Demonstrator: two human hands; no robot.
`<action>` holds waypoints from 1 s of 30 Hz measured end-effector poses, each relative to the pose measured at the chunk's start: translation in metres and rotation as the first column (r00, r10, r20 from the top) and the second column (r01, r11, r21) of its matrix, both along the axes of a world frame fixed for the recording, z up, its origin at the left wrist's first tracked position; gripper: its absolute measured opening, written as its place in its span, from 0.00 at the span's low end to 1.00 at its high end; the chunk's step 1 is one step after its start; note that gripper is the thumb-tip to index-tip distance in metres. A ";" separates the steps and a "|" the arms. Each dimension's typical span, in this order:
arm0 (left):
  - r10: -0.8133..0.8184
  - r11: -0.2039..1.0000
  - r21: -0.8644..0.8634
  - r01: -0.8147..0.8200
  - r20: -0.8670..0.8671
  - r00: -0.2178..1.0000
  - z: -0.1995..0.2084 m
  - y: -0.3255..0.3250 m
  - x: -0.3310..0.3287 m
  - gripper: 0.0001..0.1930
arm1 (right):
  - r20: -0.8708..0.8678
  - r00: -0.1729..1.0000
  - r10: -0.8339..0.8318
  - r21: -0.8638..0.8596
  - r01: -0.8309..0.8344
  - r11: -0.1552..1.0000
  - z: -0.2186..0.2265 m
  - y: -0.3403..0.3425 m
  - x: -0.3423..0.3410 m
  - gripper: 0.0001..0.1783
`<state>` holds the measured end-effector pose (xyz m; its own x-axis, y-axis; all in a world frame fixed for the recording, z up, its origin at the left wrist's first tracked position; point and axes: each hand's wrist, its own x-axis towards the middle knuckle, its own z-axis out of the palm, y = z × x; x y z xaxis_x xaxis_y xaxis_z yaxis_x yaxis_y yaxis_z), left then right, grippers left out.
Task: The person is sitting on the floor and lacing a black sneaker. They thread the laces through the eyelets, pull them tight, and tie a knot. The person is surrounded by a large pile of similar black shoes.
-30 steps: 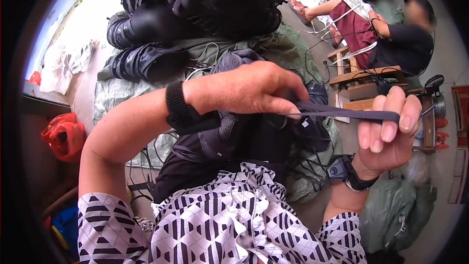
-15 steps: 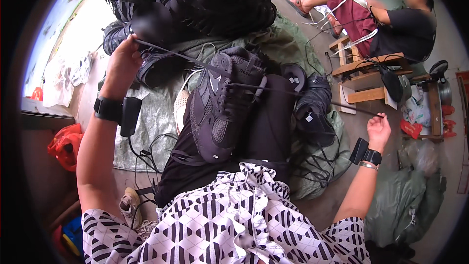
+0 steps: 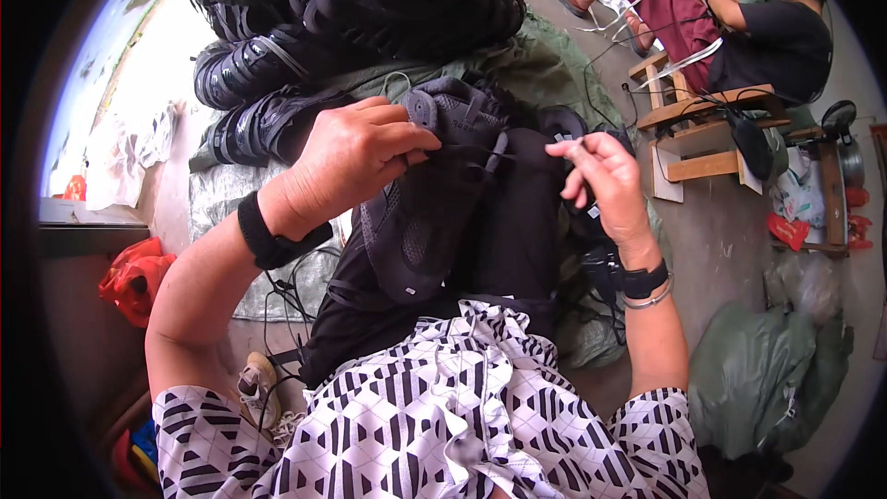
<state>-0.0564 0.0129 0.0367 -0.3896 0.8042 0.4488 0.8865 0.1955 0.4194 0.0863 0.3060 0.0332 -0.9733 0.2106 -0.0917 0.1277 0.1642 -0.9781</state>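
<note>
Fingers of the left hand [image 3: 346,157]: thumb and forefinger are pinched together, on what looks like the dark lace [image 3: 462,148].
Fingers of the right hand [image 3: 608,187]: they are curled with the tips close, off the shoe; whether a lace end is gripped cannot be told.
Shoe [image 3: 408,277]: it is rested on the black-trousered lap [image 3: 506,240], toe toward the wearer.
Lacing: judged under way near the collar; lower rows are lost in shadow. No finished bow is seen, so tying seems left.
Shoe pile [image 3: 407,9]: dark shoes are heaped beyond; their lacing cannot be judged.
</note>
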 end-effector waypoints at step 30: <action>0.274 0.868 0.212 -0.449 0.548 0.790 -0.049 0.001 0.017 0.09 | -0.420 0.900 0.115 0.603 0.183 0.776 0.003 -0.030 -0.019 0.08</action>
